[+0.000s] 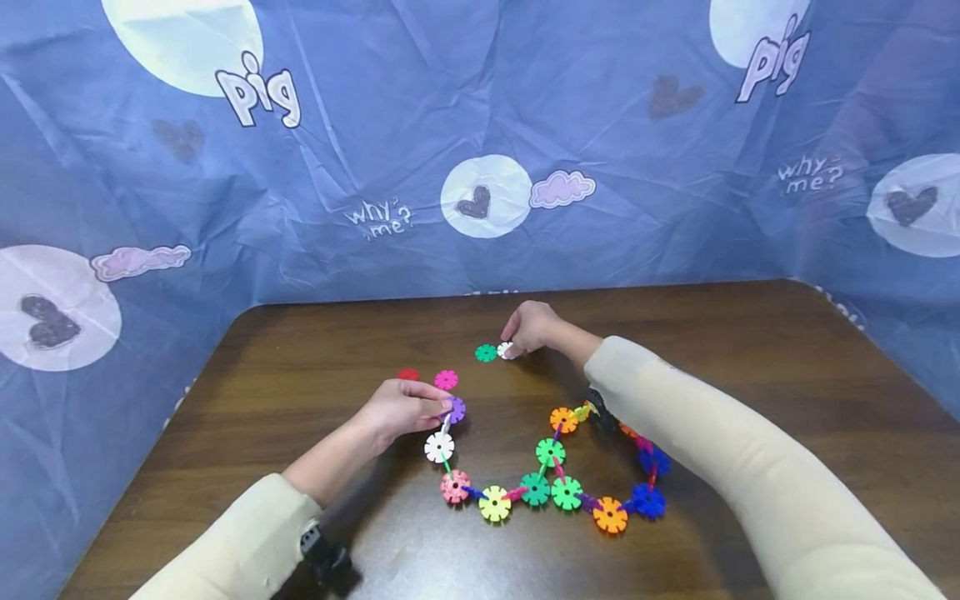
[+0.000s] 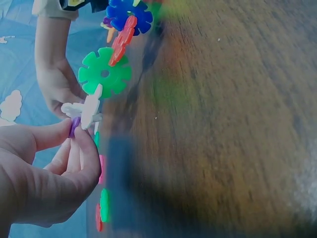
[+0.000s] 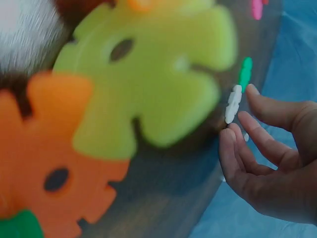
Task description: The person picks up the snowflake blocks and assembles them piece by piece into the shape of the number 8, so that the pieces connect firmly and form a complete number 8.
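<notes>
My left hand pinches a purple notched plastic disc between thumb and fingertips; in the left wrist view that purple disc shows edge-on against a white disc. It forms the left end of a chain of interlocked snowflake discs, with a white disc, a pink disc and a yellow disc following. Farther back, my right hand has its thumb and fingertips at the edges of a loose white disc. A green disc lies beside that white one.
Rightward, the chain becomes a ring with an orange disc and a blue disc; the right sleeve hides part of it. A loose magenta disc and red disc lie beyond the left hand. Blue printed cloth hangs behind the wooden table.
</notes>
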{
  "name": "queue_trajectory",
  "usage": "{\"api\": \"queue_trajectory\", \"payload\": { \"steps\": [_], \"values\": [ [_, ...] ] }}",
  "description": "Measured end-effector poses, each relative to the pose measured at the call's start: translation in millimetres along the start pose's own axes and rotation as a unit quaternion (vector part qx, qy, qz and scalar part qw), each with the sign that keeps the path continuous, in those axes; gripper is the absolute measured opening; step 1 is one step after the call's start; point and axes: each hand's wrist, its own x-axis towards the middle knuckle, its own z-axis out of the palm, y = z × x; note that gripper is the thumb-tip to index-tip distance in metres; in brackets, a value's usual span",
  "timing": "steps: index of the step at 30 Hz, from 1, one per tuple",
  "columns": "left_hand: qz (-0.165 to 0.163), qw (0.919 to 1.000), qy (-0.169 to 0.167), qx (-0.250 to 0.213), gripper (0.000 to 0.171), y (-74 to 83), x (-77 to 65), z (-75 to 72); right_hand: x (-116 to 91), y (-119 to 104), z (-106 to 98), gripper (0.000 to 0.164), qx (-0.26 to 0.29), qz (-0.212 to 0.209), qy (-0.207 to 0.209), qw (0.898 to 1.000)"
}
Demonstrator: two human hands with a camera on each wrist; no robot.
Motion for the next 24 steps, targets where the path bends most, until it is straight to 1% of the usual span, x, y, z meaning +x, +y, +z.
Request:
{"api": "queue_trajectory", "payload": {
  "steps": [1, 3, 7, 10, 12, 15, 17, 21, 24],
  "values": [
    [0.0, 1.0, 0.0, 0.0, 0.03, 0.1, 0.2, 0.5, 0, 0, 1, 0.026, -0.026, -0.01, 0.002, 1.0],
    [-0.003, 1.0, 0.0, 0.003, 0.03, 0.4, 0.5, 1.0, 1, 0, 3, 0.023, -0.062, -0.023, 0.004, 0.998],
    [-0.007, 1.0, 0.001, 0.004, 0.031, 0.9, 0.4, 1.6, -1, 0, 4, 0.02, -0.077, -0.022, 0.004, 0.997],
    [-0.009, 0.9999, 0.001, 0.003, 0.03, 1.3, -0.5, 1.6, -3, 2, 3, 0.018, -0.061, -0.015, 0.006, 0.998],
    [-0.009, 0.9999, 0.0, 0.004, 0.03, 1.8, -1.0, 1.3, -6, 3, 0, 0.018, -0.037, -0.011, 0.003, 0.999],
    [-0.005, 0.9999, -0.011, 0.003, 0.03, 2.2, -1.0, 1.9, -13, 6, -3, 0.017, 0.006, -0.009, -0.009, 1.0],
    [-0.004, 0.9999, -0.015, 0.0, 0.03, 1.6, -0.5, 2.0, -20, 6, -4, 0.015, 0.023, -0.016, -0.018, 0.999],
    [-0.005, 0.9998, -0.02, -0.006, 0.031, 0.4, -1.2, 0.6, -36, 1, -4, 0.012, 0.037, -0.047, -0.03, 0.998],
    [-0.005, 0.9997, -0.023, -0.006, 0.032, 0.8, -1.8, 0.1, -49, -3, -3, 0.011, 0.05, -0.06, -0.034, 0.996]
  ]
}}
